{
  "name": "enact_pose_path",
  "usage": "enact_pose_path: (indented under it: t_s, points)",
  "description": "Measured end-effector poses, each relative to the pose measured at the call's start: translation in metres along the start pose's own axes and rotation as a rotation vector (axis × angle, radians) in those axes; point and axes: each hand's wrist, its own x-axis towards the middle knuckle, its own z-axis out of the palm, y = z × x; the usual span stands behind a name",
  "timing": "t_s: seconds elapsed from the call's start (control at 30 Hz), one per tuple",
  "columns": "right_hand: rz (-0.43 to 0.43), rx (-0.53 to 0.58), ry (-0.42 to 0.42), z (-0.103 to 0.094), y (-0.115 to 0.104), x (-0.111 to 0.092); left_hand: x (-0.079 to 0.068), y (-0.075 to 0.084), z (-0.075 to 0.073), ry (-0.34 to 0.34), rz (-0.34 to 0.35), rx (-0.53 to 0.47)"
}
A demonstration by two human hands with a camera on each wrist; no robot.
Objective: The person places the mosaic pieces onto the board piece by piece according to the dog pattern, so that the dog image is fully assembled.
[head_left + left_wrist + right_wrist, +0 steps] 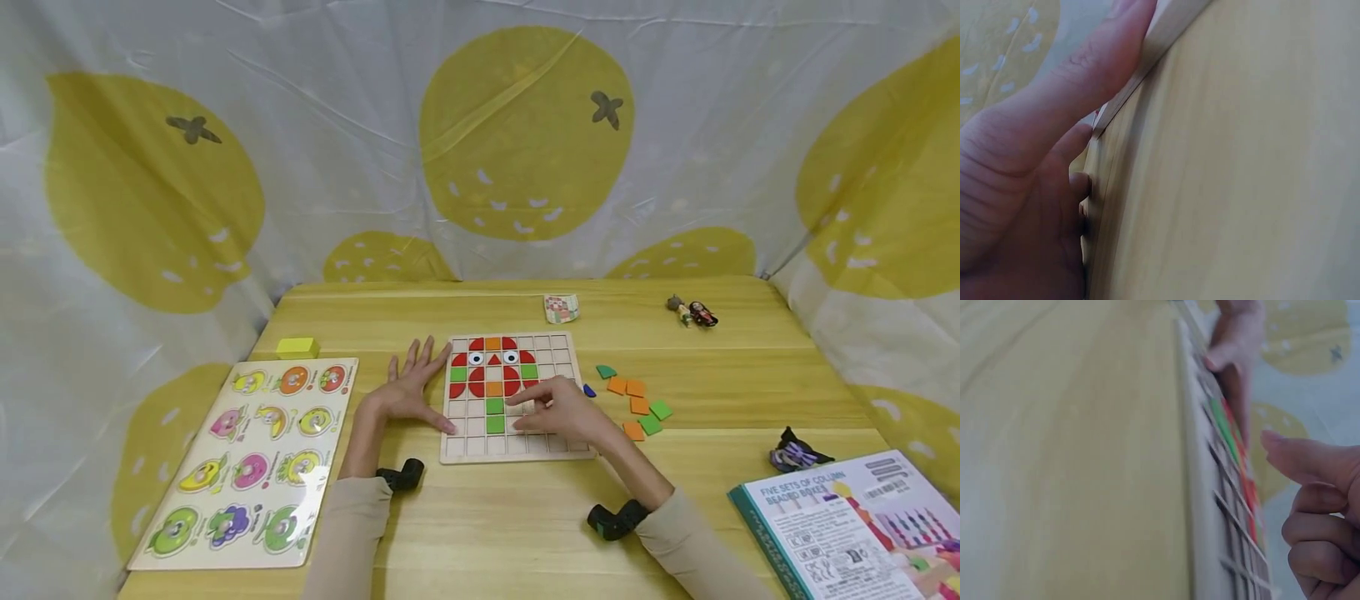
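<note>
A wooden grid board (555, 446) lies on the table, bearing red, orange, green and white tiles set as an owl-like figure. Two green square tiles (495, 415) sit in its lower middle cells. My left hand (405, 390) is spread at the board's left side, its thumb resting on the edge; the left wrist view shows that thumb (1094, 62) against the rim. Over the lower right cells hovers my right hand (562, 410), thumb and forefinger apart, with nothing visible between them. In the right wrist view its other fingers (1319, 534) are bent.
Loose orange tiles (635, 388), green tiles (660, 410) and a blue piece (589, 390) lie right of the board. A picture card (561, 308) and small dolls (693, 312) are behind. A fruit puzzle (247, 467) and yellow block (297, 347) stand left, a box (847, 517) right.
</note>
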Motion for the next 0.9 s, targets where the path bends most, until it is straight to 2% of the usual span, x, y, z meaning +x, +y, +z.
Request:
enact_pose_path:
  t_s: [0.13,0.23,0.33,0.43,0.53,0.77,0.9]
  points:
    - [0.004,0.0,0.001,-0.037,0.022,-0.022,-0.001,0.0,0.001,-0.006,-0.006,-0.004]
    - [0.015,0.013,-0.042,-0.06,0.039,-0.04,-0.002,-0.002,0.001,-0.004,-0.014,-0.002]
    - [0.034,0.035,-0.099,-0.074,0.052,-0.052,-0.004,-0.003,0.001,0.003,-0.016,0.001]
    - [0.057,0.059,-0.146,-0.077,0.059,-0.058,-0.004,-0.004,0.0,0.01,-0.014,0.002]
    - [0.071,0.059,-0.149,-0.076,0.061,-0.061,-0.004,-0.004,0.0,0.01,-0.007,0.004]
    - [0.139,-0.028,-0.02,-0.077,0.064,-0.066,-0.003,0.0,0.0,-0.002,-0.009,0.006]
    - [0.133,0.015,0.039,-0.077,0.06,-0.064,-0.002,0.001,0.0,-0.005,-0.006,0.014]
